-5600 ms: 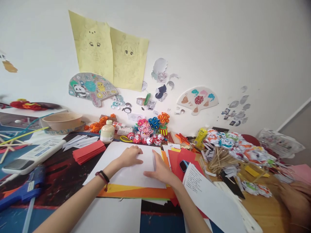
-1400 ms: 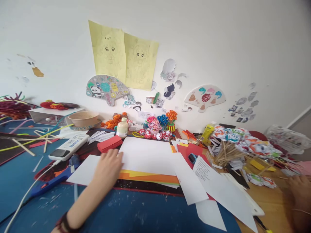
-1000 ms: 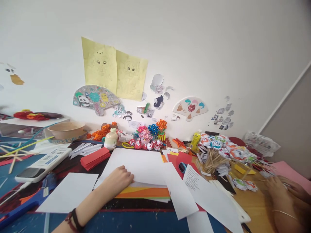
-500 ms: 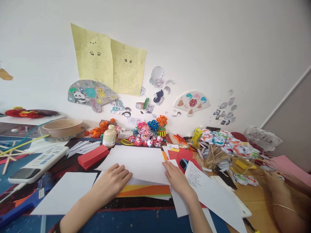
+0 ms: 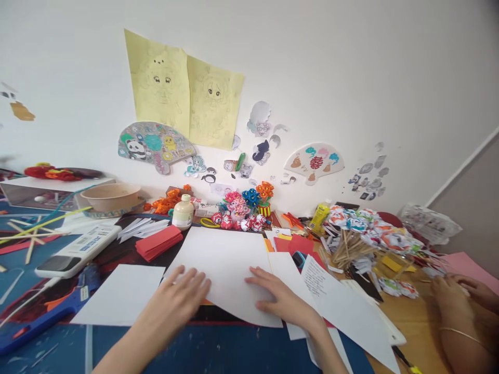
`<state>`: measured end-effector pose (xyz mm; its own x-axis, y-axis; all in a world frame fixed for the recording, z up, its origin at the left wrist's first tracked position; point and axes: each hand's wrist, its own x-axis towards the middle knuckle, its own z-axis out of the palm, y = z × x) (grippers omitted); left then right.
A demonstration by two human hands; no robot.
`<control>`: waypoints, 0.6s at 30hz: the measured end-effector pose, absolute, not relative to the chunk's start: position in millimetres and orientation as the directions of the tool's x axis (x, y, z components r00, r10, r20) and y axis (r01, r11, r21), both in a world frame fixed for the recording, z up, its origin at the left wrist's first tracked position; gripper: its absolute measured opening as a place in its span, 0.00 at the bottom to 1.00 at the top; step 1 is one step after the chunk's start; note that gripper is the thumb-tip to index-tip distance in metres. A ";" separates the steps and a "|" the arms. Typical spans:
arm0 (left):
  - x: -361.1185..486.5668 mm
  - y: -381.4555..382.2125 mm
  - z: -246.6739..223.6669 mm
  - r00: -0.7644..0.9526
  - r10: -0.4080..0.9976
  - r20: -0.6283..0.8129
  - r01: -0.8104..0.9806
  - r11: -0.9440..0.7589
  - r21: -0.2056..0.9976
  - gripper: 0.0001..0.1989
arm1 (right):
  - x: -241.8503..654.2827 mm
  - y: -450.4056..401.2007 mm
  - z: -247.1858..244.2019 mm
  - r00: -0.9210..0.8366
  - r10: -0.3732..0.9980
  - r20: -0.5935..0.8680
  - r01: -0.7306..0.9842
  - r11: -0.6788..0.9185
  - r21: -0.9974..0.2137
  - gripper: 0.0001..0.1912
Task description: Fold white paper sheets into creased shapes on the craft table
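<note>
A large white sheet of paper point(image 5: 228, 265) lies in front of me, its near edge slightly curved. My left hand point(image 5: 183, 293) rests at its left edge with the fingers spread, somewhat blurred. On the sheet's right part lies my right hand point(image 5: 278, 296), palm down, fingers apart. A sliver of orange paper shows from beneath, beside the left fingertips. Another white sheet point(image 5: 120, 295) lies to the left, and a sheet with handwriting point(image 5: 346, 311) lies right of my right hand.
Red paper strips point(image 5: 159, 242), a glue bottle point(image 5: 183, 212) and paper flowers point(image 5: 238, 206) stand behind. A blue glue gun point(image 5: 50, 317) and white power strip point(image 5: 78, 252) are left. Another person's hands point(image 5: 454, 296) work at the far right, near wooden sticks point(image 5: 349, 248).
The white sheet's near edge has come closer to me, covering most of the coloured paper below. My right hand has moved onto the sheet; my left fingers have spread. The view has shifted slightly.
</note>
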<state>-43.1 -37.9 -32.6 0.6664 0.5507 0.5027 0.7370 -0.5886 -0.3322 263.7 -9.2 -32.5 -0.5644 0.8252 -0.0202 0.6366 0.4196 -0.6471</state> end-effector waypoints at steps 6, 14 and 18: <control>-85.5 -22.9 -28.4 0.211 0.845 0.491 0.960 -0.275 0.061 0.27 | 265.3 -2.6 -37.4 -0.559 0.829 0.005 0.628 0.428 -0.650 0.23; -91.7 -7.0 7.4 0.460 0.855 0.239 0.637 -0.505 0.582 0.09 | 253.4 19.2 -23.3 -0.527 0.842 0.116 0.635 0.481 -0.604 0.15; -82.5 -2.4 21.6 0.440 0.877 0.194 0.629 -0.455 0.631 0.13 | 245.1 30.8 -8.8 -0.512 0.857 0.055 0.656 0.431 -0.620 0.14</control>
